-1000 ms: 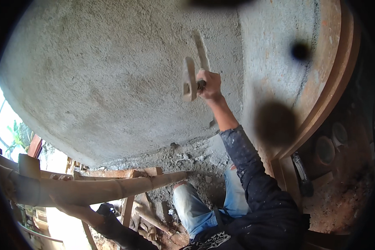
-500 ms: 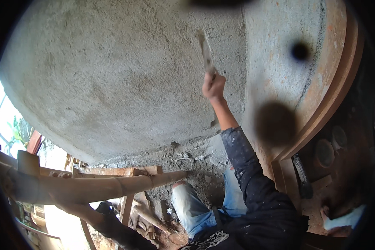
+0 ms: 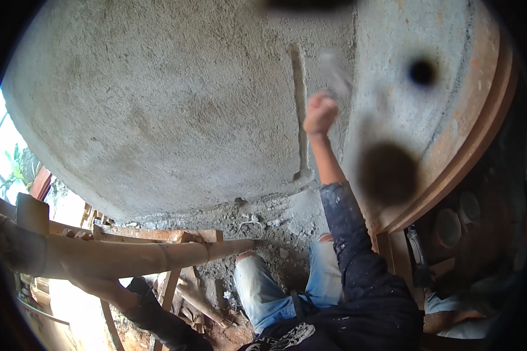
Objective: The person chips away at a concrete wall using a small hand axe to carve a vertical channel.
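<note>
My right hand (image 3: 321, 114) is closed around the handle of a trowel (image 3: 336, 71), its blade smeared by motion, in front of the wet grey plaster wall (image 3: 187, 111). Left of that hand, a long, narrow vertical groove (image 3: 299, 105) runs down the plaster. At the lower left my left hand (image 3: 99, 288) wraps round a thick bamboo pole (image 3: 129, 259). Its fingertips show over the pole's far side, and the pole hides the rest of the fingers.
Wooden planks (image 3: 152, 235) lie behind the pole. Mortar rubble (image 3: 275, 225) lines the wall's foot. On the right, a smoother wall strip (image 3: 404, 41) ends in a curved brown edge (image 3: 480, 134). Another person's leg (image 3: 457, 319) shows at lower right, below round containers (image 3: 448, 227).
My right hand has moved right with the trowel, off the groove, which now shows at greater length. My left hand stays on the pole. More of the other person shows at lower right.
</note>
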Available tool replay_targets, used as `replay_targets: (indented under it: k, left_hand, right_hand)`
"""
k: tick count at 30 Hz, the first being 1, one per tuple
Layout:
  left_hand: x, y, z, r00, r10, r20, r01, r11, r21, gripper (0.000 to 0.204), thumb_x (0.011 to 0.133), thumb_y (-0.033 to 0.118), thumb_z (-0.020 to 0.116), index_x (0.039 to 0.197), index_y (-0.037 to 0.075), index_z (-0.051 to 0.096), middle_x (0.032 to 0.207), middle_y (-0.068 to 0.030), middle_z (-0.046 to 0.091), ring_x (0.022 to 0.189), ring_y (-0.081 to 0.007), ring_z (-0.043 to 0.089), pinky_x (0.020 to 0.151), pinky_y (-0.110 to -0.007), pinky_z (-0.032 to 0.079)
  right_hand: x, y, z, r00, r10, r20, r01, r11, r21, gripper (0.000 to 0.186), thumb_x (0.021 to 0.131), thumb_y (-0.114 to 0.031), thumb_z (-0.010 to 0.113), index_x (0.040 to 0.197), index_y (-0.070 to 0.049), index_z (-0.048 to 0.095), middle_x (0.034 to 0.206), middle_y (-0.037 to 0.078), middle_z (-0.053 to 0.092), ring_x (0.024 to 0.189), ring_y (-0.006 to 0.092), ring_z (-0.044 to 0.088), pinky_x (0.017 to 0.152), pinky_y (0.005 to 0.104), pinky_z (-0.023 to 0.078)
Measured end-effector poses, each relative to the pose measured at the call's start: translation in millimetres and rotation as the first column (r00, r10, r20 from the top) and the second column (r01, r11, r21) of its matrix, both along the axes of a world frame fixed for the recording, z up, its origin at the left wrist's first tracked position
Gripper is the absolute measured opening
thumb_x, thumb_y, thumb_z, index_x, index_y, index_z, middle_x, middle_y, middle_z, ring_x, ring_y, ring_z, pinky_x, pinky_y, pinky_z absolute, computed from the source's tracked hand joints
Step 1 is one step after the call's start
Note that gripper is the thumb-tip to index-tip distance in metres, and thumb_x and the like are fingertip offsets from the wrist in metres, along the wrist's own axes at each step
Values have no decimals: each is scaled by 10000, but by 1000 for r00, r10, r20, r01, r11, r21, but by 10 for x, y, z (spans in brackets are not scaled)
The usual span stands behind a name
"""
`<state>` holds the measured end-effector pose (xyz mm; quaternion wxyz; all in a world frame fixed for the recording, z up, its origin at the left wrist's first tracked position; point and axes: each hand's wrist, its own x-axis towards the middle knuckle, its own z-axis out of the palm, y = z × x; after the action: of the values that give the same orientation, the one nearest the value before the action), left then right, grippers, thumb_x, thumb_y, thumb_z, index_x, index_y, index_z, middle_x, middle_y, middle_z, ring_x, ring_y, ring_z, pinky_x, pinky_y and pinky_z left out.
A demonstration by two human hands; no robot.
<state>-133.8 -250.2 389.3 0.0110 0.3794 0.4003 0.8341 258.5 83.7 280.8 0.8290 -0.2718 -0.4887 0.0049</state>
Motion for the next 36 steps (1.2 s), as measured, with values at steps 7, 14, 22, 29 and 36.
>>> replay_targets:
  k: [7, 14, 22, 29, 36]
  left_hand:
    - [-25, -25, 35, 995, 94, -31, -95, 994, -50, 575, 940, 422, 440, 1248, -62, 478, 1060, -169, 585, 979, -260, 589, 877, -372, 477]
    - [103, 9, 54, 998, 57, -3, -57, 998, -1, 627, 863, 523, 459, 1191, -11, 502, 970, -126, 562, 897, -231, 567, 808, -349, 463]
    - [-191, 48, -10, 913, 386, 130, -351, 907, -232, 797, 591, 862, 557, 1005, 182, 586, 652, 8, 482, 609, -135, 487, 581, -294, 401]
    - [25, -45, 14, 992, 118, 43, -117, 992, -37, 555, 926, 424, 480, 1241, -32, 498, 1025, -130, 589, 939, -228, 579, 842, -347, 480]
    - [-772, -44, -265, 968, -232, 94, 226, 971, 77, 526, 922, 421, 481, 1235, -1, 515, 985, -106, 589, 895, -200, 575, 792, -350, 484]
  right_hand:
    - [-47, -210, 38, 982, 189, -26, -183, 900, -396, 598, 963, -575, 294, 649, -77, 400, 510, -5, 365, 455, 103, 361, 429, 291, 303]
    - [31, 204, -102, 995, -62, -79, 60, 998, -36, 644, 941, -623, 296, 609, -81, 403, 486, 1, 380, 422, 121, 397, 406, 307, 306]
    - [-26, -290, 443, 945, 304, -119, -318, 941, -114, 623, 910, -666, 334, 632, -109, 369, 494, -33, 370, 425, 79, 358, 370, 243, 206]
    - [-15, 120, 96, 988, 37, 150, 59, 808, -587, 581, 959, -559, 341, 581, -122, 396, 505, -8, 368, 483, 143, 349, 478, 369, 298]
    - [15, -272, 682, 910, 398, -120, -380, 914, 144, 633, 907, -682, 297, 673, -97, 358, 506, -37, 325, 436, 75, 333, 383, 211, 213]
